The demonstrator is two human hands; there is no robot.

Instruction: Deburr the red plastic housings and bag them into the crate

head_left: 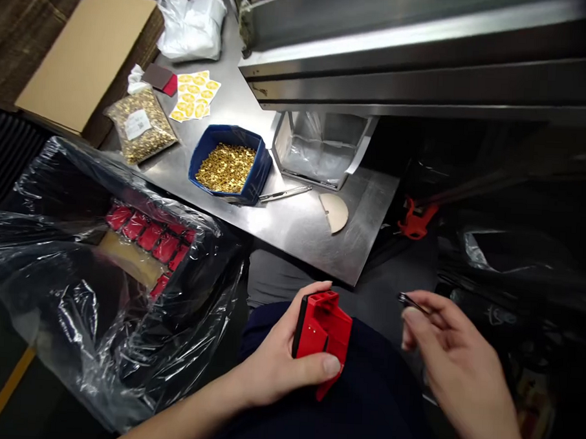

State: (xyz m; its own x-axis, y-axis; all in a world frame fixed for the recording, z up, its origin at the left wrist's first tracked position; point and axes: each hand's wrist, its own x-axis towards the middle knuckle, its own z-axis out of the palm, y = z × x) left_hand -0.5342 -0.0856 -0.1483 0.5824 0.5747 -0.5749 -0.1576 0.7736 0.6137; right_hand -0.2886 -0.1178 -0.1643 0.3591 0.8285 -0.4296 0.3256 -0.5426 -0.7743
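Observation:
My left hand [280, 358] is wrapped round a red plastic housing [315, 330] with a black face on its left side, held above my lap. The thumb presses on its near side, and small gold dots show on the red wall. To the right, clear of the housing, my right hand [455, 356] pinches a small, dark, shiny piece [408, 300] between thumb and fingertips. Its exact kind cannot be made out. Beyond my hands, a blue bin [260, 176] of small brass-coloured parts [227, 168] stands on the metal table [293, 226].
A slim metal tool [287, 193] and a beige half-disc [335, 213] lie near the bin. A bag of brass-coloured parts [144, 132], stickers [194, 95] and cardboard [89, 55] are further left. A plastic-lined box [209, 242] holds several red parts [149, 232]. A machine [401, 62] overhangs the table.

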